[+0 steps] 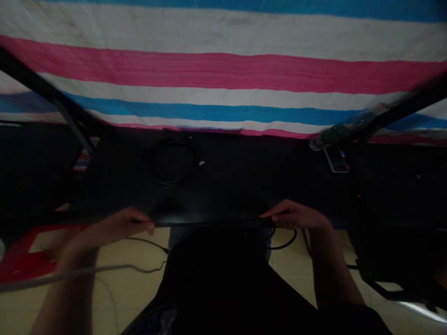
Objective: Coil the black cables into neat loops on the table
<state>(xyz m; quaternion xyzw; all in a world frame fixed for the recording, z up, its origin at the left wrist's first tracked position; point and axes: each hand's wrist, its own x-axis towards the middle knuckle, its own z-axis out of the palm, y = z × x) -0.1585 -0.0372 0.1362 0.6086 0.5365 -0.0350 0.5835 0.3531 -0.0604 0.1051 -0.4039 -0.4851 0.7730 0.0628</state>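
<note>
At the near edge of the black table (223, 186), my right hand (296, 216) pinches a black cable (286, 245), part of which hangs in a loop below the edge. My left hand (125, 225) is at the same edge further left, its fingers closed together. What they hold, if anything, is too dark to make out. Beyond the hands, a coiled black cable (167, 184) lies on the table, with a small pale connector (201, 163) on its right side.
A phone (337, 159) and a clear plastic bottle (335, 134) lie at the back right. Striped sheeting (223, 70) hangs behind the table. Dark frame bars (45, 88) slant at both sides. A red stool (21, 256) and loose grey cords (115, 267) are at lower left.
</note>
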